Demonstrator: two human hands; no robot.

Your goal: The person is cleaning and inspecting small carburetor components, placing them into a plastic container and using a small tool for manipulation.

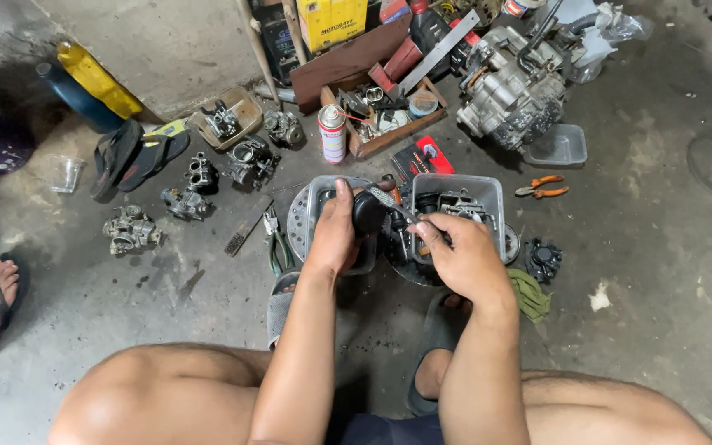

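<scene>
A small black part (pixel 370 211) is gripped in the curled fingers of the left hand (pixel 333 233), while a thin metal tool (pixel 391 203) is pinched between the pressed-together fingertips of the right hand (pixel 461 257) and laid against it, so the work appears to be midway. The part looks dark, rounded and grimy, held just above two clear plastic tubs (pixel 488 191) beyond the fingertips. Several grey carburettors (pixel 131 230) lie untouched, well left of the fingers.

spray can (pixel 332 132): showing white with a red band and red cap
pliers (pixel 542 188): showing orange handles
rag (pixel 529 294): showing olive green
carburettors (pixel 132 230): showing dull grey metal
sandals (pixel 135 154): showing black
floor (pixel 653 272): showing stained grey
</scene>
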